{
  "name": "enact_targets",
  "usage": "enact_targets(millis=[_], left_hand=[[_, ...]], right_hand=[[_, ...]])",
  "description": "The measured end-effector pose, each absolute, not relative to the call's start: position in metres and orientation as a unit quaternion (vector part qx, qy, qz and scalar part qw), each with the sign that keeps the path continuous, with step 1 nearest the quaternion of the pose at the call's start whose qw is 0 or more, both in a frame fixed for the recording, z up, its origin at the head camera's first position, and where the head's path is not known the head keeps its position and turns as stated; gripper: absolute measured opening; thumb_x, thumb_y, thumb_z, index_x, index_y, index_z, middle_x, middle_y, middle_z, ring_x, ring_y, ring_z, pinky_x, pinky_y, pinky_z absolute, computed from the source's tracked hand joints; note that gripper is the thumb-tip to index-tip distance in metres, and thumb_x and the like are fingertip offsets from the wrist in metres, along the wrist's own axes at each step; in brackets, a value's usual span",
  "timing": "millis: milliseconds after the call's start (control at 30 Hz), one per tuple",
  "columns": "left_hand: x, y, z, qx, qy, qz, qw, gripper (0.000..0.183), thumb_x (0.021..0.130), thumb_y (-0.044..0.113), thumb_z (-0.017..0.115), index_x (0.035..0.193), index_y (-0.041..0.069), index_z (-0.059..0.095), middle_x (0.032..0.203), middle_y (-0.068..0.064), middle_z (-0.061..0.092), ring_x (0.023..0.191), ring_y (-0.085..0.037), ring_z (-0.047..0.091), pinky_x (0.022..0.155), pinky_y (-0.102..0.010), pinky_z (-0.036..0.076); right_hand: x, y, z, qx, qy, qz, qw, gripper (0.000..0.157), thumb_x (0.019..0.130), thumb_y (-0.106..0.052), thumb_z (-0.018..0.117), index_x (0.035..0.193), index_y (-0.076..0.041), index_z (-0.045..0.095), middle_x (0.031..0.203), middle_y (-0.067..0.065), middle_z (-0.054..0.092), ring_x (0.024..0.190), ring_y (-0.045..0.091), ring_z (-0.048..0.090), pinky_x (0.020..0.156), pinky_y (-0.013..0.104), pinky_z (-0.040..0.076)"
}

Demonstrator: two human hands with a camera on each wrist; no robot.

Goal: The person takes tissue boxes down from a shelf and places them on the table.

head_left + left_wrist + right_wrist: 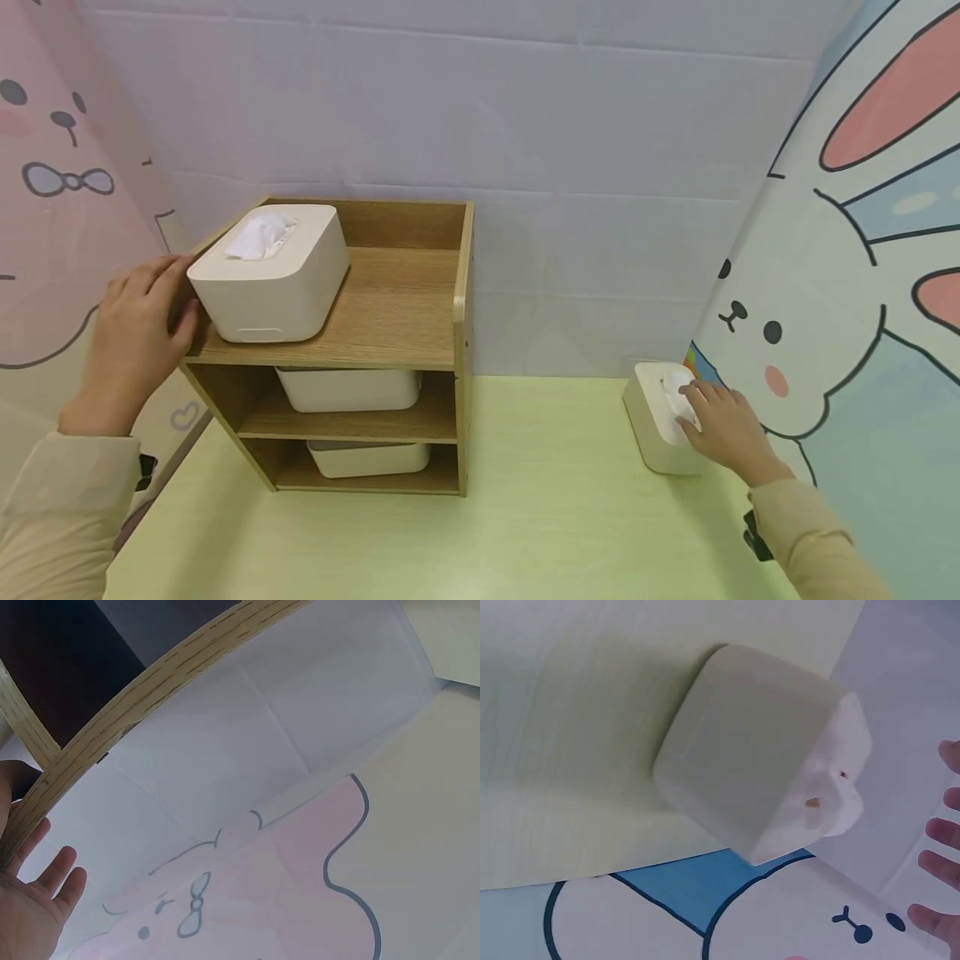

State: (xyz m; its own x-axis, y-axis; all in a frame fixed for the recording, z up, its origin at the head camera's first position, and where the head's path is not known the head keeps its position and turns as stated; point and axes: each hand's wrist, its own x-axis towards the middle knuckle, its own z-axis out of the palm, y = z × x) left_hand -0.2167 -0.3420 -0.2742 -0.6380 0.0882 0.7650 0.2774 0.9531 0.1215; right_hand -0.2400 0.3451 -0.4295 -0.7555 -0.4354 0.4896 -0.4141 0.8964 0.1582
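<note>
A small wooden shelf unit (405,292) stands at the left, and my left hand (138,333) holds its left side panel near the top. In the left wrist view, the thumb lies on one side of the panel edge (124,731) and the fingers (56,870) on the other. On the top board, close to that hand, sits a white tissue box (277,304) with a tissue poking out. Over at the right, my right hand (723,425) hovers above a second tissue box (735,742). Its fingers are spread apart in the right wrist view, holding nothing.
Two white bins, an upper one (352,390) and a lower one (371,460), sit in the shelf's compartments. Pale yellow-green tabletop (547,500) lies between shelf and right box. A white sheet (525,125) hangs behind; a rabbit-print cloth (825,317) borders the right.
</note>
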Motion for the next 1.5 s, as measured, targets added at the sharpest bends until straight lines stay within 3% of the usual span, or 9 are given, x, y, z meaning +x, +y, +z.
enact_targets(millis=[433,933,1500], left_hand=[[-0.216,-0.342,-0.274,-0.1,-0.899,-0.114,0.41,0.054,0.08,0.001,0.058,0.132,0.005,0.046,0.126,-0.025,0.049,0.11,-0.05,0.04,0.099,-0.057,0.028],[-0.215,-0.343,-0.274,-0.105,-0.9,-0.114,0.407,0.054,0.08,0.001,0.058,0.132,0.003,0.045,0.127,-0.025,0.048,0.11,-0.049,0.039,0.103,-0.053,0.026],[-0.214,-0.341,-0.272,-0.106,-0.899,-0.123,0.406,0.054,0.08,0.0,0.057,0.133,0.002,0.045,0.127,-0.026,0.048,0.112,-0.049,0.039,0.104,-0.052,0.026]], right_hand=[[-0.246,0.295,-0.372,0.264,-0.917,-0.024,0.299,0.039,0.074,-0.021,0.066,0.105,0.001,0.058,0.102,0.018,0.06,0.096,0.036,0.055,0.077,0.053,0.045],[-0.246,0.228,-0.308,0.309,-0.903,-0.016,0.296,0.041,0.079,-0.024,0.063,0.113,-0.001,0.055,0.113,0.017,0.058,0.108,0.036,0.052,0.09,0.056,0.041],[-0.241,0.149,-0.236,0.366,-0.876,-0.026,0.313,0.043,0.086,-0.032,0.057,0.12,-0.005,0.054,0.119,0.013,0.057,0.114,0.032,0.051,0.096,0.048,0.04]])
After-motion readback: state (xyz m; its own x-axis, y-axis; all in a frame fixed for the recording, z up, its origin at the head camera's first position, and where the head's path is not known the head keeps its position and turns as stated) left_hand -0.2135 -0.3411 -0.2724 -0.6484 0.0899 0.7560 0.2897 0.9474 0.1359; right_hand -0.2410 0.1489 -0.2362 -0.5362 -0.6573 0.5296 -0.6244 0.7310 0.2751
